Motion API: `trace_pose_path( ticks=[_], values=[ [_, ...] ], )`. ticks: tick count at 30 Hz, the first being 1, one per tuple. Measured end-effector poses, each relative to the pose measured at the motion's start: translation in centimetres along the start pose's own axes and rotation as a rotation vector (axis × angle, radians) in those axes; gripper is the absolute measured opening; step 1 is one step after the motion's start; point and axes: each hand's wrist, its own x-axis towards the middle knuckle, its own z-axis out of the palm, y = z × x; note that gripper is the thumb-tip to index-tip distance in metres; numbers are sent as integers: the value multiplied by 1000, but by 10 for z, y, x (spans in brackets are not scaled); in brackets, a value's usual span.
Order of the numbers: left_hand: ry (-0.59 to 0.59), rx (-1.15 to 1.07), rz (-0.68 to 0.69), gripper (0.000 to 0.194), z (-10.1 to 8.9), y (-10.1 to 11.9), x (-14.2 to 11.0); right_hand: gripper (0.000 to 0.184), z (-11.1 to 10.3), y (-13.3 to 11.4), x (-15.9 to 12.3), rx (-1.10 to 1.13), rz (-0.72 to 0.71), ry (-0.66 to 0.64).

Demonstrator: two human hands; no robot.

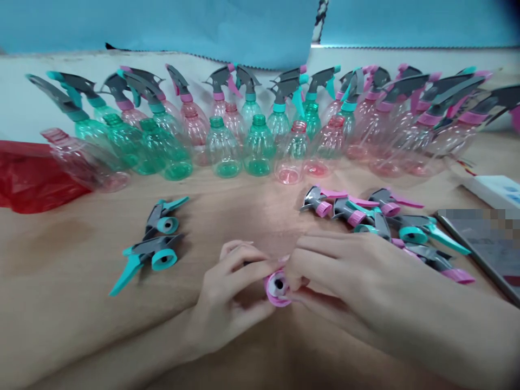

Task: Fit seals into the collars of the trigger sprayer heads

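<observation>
Near the table's front edge, my left hand is closed on a spray trigger head, whose pink collar faces up toward me and shows a white inside with a dark hole. My right hand is closed too, its fingers pinched against the right side of that collar. The rest of this spray head is mostly hidden behind my fingers. Left of my hands lie two grey spray heads with turquoise collars. Beyond my right hand is a loose group of pink and turquoise spray heads, partly covered by that hand.
Clear pink and green bottles stand in rows along the back; those behind carry spray heads, several in front have open necks. A red plastic bag lies far left. A dark flat device and a white box sit at the right.
</observation>
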Motion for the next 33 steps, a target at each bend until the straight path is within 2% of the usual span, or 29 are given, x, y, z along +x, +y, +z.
trace_pose_path(
  ticks=[5,9,12,19,23,29,33],
  values=[
    [24,-16,-30,17,1,0,-2,19,3,-4,0,-16,12,45],
    [70,-63,-64,26,1,1,0,18,3,-7,0,-46,15,57],
    [51,-52,-77,15,0,2,1,21,4,-9,3,15,13,49],
    [-2,2,12,14,-1,4,-2,23,5,-1,-1,273,137,-13],
    [-31,10,57,16,-1,3,-3,23,6,3,-3,295,165,-34],
    [-39,99,47,19,-1,3,-6,25,8,-1,-4,298,135,17],
    [-15,94,28,18,-1,5,-7,28,17,-2,-1,315,121,91]
  ],
)
